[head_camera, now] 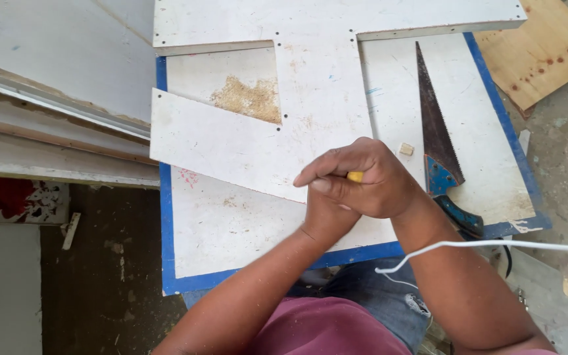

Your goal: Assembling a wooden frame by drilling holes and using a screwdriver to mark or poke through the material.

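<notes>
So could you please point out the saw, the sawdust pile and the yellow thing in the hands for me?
Saw (pixel 434 118): head view, on the middle of the dark blade.
Sawdust pile (pixel 250 100): head view, on its centre.
Yellow thing (pixel 355 176): head view, on the tip showing between the clasped hands.

A white board (pixel 258 141) lies on a blue-edged white panel (pixel 167 223), beside a dark-bladed saw (pixel 436 131) with a blue handle.

A white desk (pixel 231 230) with a blue edge carries a cut white board (pixel 310 85), a hand saw (pixel 436 131) with a blue handle, a sawdust patch (pixel 250 100) and a small wooden block (pixel 405 149).
</notes>
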